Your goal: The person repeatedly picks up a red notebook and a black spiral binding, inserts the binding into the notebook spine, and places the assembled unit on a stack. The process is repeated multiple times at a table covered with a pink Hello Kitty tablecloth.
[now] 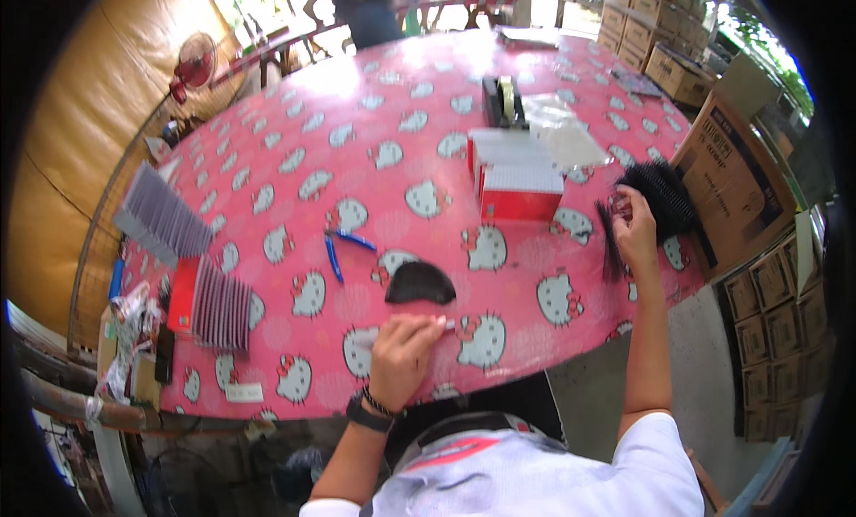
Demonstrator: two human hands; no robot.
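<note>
My left hand (401, 355) is closed near the front edge of the table, its fingers pinched around a thin pale strip (448, 324) that pokes out past the fingertips. Just beyond it lies a dark half-round piece (419, 285) with fine lines like a comb's teeth. To the right, my right hand (635, 227) reaches a heap of black toothed, comb-like pieces (664, 196). Its fingers are bent together at the heap's left side, where a narrow black bristly strip (610, 249) stands under them. The fingers partly hide what they grip.
Blue-handled pliers (339, 249) lie left of centre. Red-and-white boxes (522, 191) and a tape dispenser (506, 102) stand beyond, beside clear plastic bags (566, 129). Rows of grey cards (165, 214) and a red box (185, 294) line the left edge. A large carton (736, 187) borders the right.
</note>
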